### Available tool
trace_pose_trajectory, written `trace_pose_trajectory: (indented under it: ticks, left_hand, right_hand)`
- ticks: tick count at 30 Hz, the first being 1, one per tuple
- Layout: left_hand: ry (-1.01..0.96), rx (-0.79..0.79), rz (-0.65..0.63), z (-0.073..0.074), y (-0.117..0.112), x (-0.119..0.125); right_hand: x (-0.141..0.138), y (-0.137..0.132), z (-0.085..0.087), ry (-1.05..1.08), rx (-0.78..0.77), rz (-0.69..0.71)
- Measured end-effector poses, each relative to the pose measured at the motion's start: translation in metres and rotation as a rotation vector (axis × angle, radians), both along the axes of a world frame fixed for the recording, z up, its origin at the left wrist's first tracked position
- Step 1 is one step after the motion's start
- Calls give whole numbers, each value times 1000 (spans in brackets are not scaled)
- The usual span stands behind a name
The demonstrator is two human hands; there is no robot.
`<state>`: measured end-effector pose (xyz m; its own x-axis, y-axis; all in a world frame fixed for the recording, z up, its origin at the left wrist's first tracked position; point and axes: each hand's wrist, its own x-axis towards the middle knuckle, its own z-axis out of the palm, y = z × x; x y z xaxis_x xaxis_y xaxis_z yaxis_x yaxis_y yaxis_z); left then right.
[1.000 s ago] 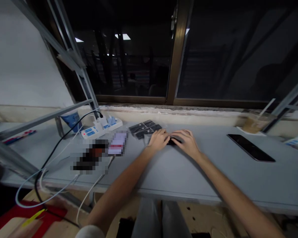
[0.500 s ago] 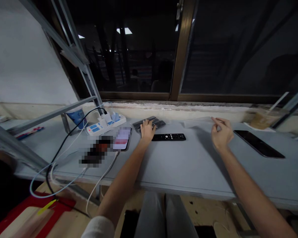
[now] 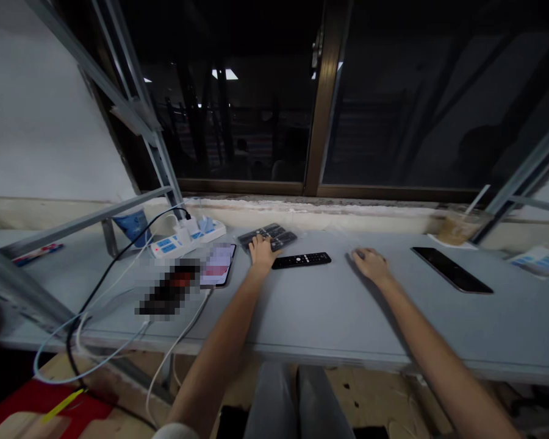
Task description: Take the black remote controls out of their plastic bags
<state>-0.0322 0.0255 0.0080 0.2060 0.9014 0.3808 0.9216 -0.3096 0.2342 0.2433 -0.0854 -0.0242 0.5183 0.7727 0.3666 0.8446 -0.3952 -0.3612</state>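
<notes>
My left hand (image 3: 261,251) lies with fingers spread on some dark, plastic-wrapped packs (image 3: 277,233) near the back of the table; their contents are hard to make out. Just right of that hand, a black remote control (image 3: 302,260) rests flat, buttons up. My right hand (image 3: 370,264) is low over the tabletop, right of the remote, with its fingers curled together. Whatever those fingers hold is hidden. A faint clear plastic film (image 3: 341,234) shows behind and left of them.
Left are a lit phone (image 3: 218,264), a blurred-out dark item (image 3: 171,289), a power strip (image 3: 187,238) with cables and a blue cup (image 3: 132,228). Right are a dark phone (image 3: 452,269) and a drink cup with straw (image 3: 460,225). Metal frame posts (image 3: 158,152) rise at both sides.
My right hand has come down and left toward the tabletop; before, it was raised and pinching the clear film. My left hand stays on the dark packs. The view has shifted slightly.
</notes>
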Motion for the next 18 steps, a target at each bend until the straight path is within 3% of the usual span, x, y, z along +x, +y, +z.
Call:
trace_pose_trajectory:
  ticks: [5, 9, 15, 18]
  left_hand:
    - [-32, -19, -39, 5, 0, 2]
    - [-8, -51, -70, 9, -1, 4]
    - [23, -73, -92, 7, 0, 5]
    - [3, 3, -124, 13, -2, 6]
  right_hand:
    - [-1, -2, 3, -5, 111, -81]
    - [-8, 4, 9, 37, 353, 75]
    - [-24, 11, 13, 140, 436, 253]
    - [-30, 10, 17, 195, 475, 316]
